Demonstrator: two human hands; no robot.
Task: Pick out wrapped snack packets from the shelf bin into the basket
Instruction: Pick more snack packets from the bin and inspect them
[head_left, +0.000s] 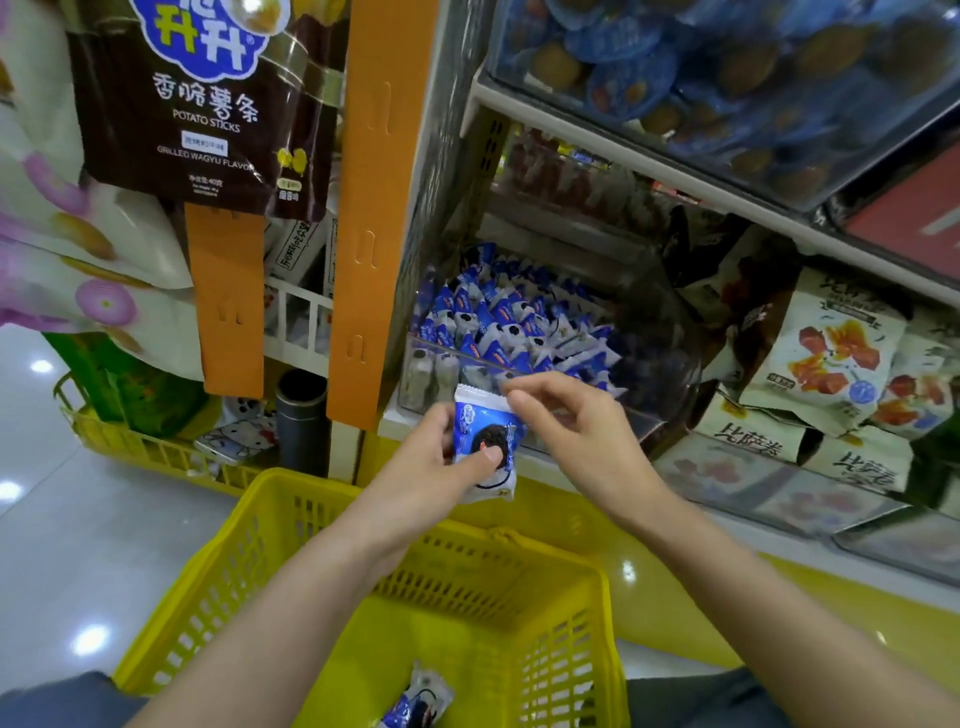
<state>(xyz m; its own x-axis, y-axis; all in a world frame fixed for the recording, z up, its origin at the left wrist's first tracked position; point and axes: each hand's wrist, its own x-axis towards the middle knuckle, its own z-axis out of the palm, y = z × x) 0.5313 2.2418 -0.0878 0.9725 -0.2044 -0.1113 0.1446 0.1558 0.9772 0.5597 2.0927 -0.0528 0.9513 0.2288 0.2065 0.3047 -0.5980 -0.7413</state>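
My left hand (426, 467) grips a blue-and-white wrapped snack packet (488, 436) with a dark cookie printed on it, thumb pressed on its front. My right hand (566, 421) reaches in from the right, and its thumb and index finger pinch the packet's top right corner. Both hands hover in front of the clear shelf bin (431, 371), which holds several matching blue packets (498, 322). Below the hands stands the yellow basket (291, 519). One packet (421, 699) lies on its floor.
An orange shelf post (374, 208) rises left of the bin. Beige snack bags (831, 353) fill the shelf to the right. A potato sticks bag (202, 104) hangs at upper left. A second yellow basket (135, 447) with a phone sits on the floor at left.
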